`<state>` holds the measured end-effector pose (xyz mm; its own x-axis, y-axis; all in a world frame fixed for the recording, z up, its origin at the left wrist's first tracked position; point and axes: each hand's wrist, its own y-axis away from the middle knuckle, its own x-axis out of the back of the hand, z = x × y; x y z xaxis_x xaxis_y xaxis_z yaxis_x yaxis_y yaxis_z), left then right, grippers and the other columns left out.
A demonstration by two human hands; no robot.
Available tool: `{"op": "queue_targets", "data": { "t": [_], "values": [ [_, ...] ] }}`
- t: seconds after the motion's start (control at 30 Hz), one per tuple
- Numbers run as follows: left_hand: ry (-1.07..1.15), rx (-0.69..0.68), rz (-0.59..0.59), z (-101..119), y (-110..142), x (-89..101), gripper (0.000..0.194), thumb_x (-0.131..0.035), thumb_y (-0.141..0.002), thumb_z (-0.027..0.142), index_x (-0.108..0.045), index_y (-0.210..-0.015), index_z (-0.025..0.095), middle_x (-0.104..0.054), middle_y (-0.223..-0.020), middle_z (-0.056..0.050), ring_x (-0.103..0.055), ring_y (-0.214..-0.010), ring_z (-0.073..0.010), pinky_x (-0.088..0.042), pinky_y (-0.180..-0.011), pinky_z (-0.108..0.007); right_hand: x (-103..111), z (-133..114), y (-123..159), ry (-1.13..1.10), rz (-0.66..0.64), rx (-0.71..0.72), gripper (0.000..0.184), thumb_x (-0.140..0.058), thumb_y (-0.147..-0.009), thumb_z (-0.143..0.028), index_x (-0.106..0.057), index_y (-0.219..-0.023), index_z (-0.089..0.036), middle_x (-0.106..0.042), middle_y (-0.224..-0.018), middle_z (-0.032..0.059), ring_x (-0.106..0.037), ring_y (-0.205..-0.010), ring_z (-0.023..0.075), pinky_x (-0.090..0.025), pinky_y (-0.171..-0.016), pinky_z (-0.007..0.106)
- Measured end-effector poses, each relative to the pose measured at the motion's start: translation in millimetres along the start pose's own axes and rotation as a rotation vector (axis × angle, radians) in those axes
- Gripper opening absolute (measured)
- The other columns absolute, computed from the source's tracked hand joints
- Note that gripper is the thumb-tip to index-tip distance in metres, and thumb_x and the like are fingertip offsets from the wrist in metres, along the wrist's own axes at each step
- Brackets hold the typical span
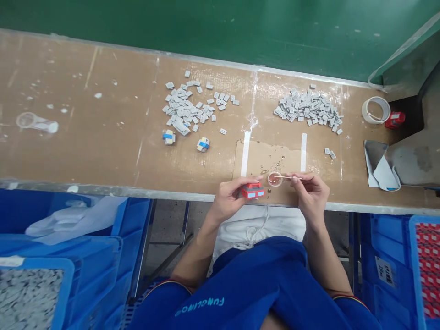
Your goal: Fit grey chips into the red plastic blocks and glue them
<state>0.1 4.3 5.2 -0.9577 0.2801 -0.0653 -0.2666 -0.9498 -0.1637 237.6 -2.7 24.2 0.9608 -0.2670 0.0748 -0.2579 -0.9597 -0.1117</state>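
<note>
Near the table's front edge, my left hand [227,198] grips a small red toy vehicle [253,190] with pale blue windows and a grey band. My right hand [313,195] pinches a thin pale stick [287,177], which slants left with its tip in a small round cup [274,179]. Reddish-brown liquid appears to be in the cup. The cup stands between my hands on a cardboard sheet [271,156] marked with dark drips. White tape strips [245,153] run along the sheet's sides.
Small grey tiles lie in a left pile [185,105] and a right pile [307,107]. Two blue-banded pieces [203,145] sit left of the sheet. A tape roll [376,110] and another red piece [395,120] stand far right. Blue crates [65,270] flank the table below its edge.
</note>
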Motion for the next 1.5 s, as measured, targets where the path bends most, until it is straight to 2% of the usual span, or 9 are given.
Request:
{"op": "queue_targets", "data": {
  "t": [0.17, 0.37, 0.57, 0.9, 1.03, 1.2, 1.33, 1.43, 1.5],
  "values": [
    [-0.116, 0.021, -0.003, 1, 0, -0.7, 0.041, -0.087, -0.085, 0.022, -0.077, -0.124, 0.022, -0.083, -0.122, -0.009, -0.082, -0.106, -0.0183, -0.064, -0.088, -0.021, 1, -6, 2, -0.045, 0.008, -0.107, 0.017, -0.085, -0.089, -0.034, -0.075, -0.089, -0.021, -0.083, -0.089, 0.0049, -0.081, -0.08, 0.0179, -0.067, -0.073, 0.028],
    [-0.19, 0.025, 0.004, -2, 3, -1.5, 0.038, -0.084, -0.089, 0.026, -0.076, -0.126, 0.02, -0.082, -0.124, -0.011, -0.082, -0.107, -0.0204, -0.064, -0.089, -0.026, -7, -26, 13, -0.009, -0.067, 0.049, 0.006, -0.081, -0.092, -0.024, -0.076, -0.094, -0.024, -0.084, -0.095, 0.0039, -0.083, -0.09, 0.0201, -0.07, -0.081, 0.033],
    [-0.228, 0.011, 0.004, 1, 3, -2.9, 0.038, -0.084, -0.089, 0.028, -0.076, -0.125, 0.019, -0.084, -0.118, -0.012, -0.082, -0.102, -0.0199, -0.064, -0.086, -0.025, -22, -32, 16, 0.094, -0.194, 0.215, 0.012, -0.078, -0.093, -0.015, -0.076, -0.1, -0.024, -0.085, -0.098, 0.0041, -0.083, -0.094, 0.0203, -0.069, -0.083, 0.032],
    [-0.219, 0.001, -0.016, 1, 3, -2.1, 0.033, -0.079, -0.092, 0.025, -0.075, -0.125, 0.019, -0.083, -0.122, -0.013, -0.081, -0.108, -0.0217, -0.064, -0.092, -0.028, -27, -29, 17, 0.172, -0.235, 0.221, 0.008, -0.075, -0.095, -0.017, -0.074, -0.099, -0.024, -0.085, -0.097, 0.0053, -0.083, -0.092, 0.0211, -0.068, -0.082, 0.033],
    [-0.184, 0.012, -0.012, -1, 4, -1.5, 0.034, -0.079, -0.091, 0.022, -0.076, -0.125, 0.02, -0.082, -0.124, -0.012, -0.081, -0.107, -0.0209, -0.064, -0.09, -0.028, -20, -31, 16, 0.137, -0.213, 0.213, 0.012, -0.075, -0.095, -0.014, -0.075, -0.103, -0.024, -0.084, -0.1, 0.0056, -0.082, -0.095, 0.0211, -0.068, -0.086, 0.034],
    [-0.145, 0.045, -0.003, -2, 4, -0.4, 0.035, -0.079, -0.09, 0.021, -0.075, -0.125, 0.02, -0.081, -0.126, -0.012, -0.081, -0.112, -0.0223, -0.065, -0.092, -0.029, -2, -27, 5, 0.26, -0.073, 0.312, 0.012, -0.074, -0.095, -0.016, -0.077, -0.103, -0.025, -0.081, -0.097, 0.0049, -0.078, -0.092, 0.0201, -0.065, -0.079, 0.035],
    [-0.113, 0.062, -0.001, -1, 3, 0.7, 0.034, -0.08, -0.091, 0.026, -0.074, -0.124, 0.02, -0.081, -0.127, -0.011, -0.079, -0.116, -0.024, -0.065, -0.097, -0.033, 0, -24, 2, 0.454, -0.156, 0.362, 0.009, -0.069, -0.098, -0.019, -0.075, -0.101, -0.025, -0.079, -0.098, 0.0049, -0.076, -0.092, 0.0201, -0.064, -0.077, 0.036],
    [-0.112, 0.069, -0.002, 1, 3, 1.5, 0.032, -0.079, -0.091, 0.028, -0.074, -0.122, 0.021, -0.081, -0.128, -0.011, -0.08, -0.114, -0.023, -0.065, -0.096, -0.032, 2, -25, 0, 0.531, -0.258, 0.356, 0.017, -0.068, -0.1, -0.027, -0.073, -0.116, -0.026, -0.078, -0.112, 0.008, -0.076, -0.096, 0.0218, -0.065, -0.079, 0.037],
    [-0.119, 0.068, 0.0, 2, 2, 2.0, 0.03, -0.079, -0.092, 0.026, -0.074, -0.121, 0.021, -0.081, -0.127, -0.011, -0.08, -0.113, -0.0218, -0.065, -0.095, -0.031, 13, -25, -11, 0.569, -0.231, 0.355, 0.024, -0.066, -0.1, -0.033, -0.071, -0.122, -0.024, -0.078, -0.116, 0.0098, -0.076, -0.096, 0.0222, -0.065, -0.077, 0.036]
  ]
}}
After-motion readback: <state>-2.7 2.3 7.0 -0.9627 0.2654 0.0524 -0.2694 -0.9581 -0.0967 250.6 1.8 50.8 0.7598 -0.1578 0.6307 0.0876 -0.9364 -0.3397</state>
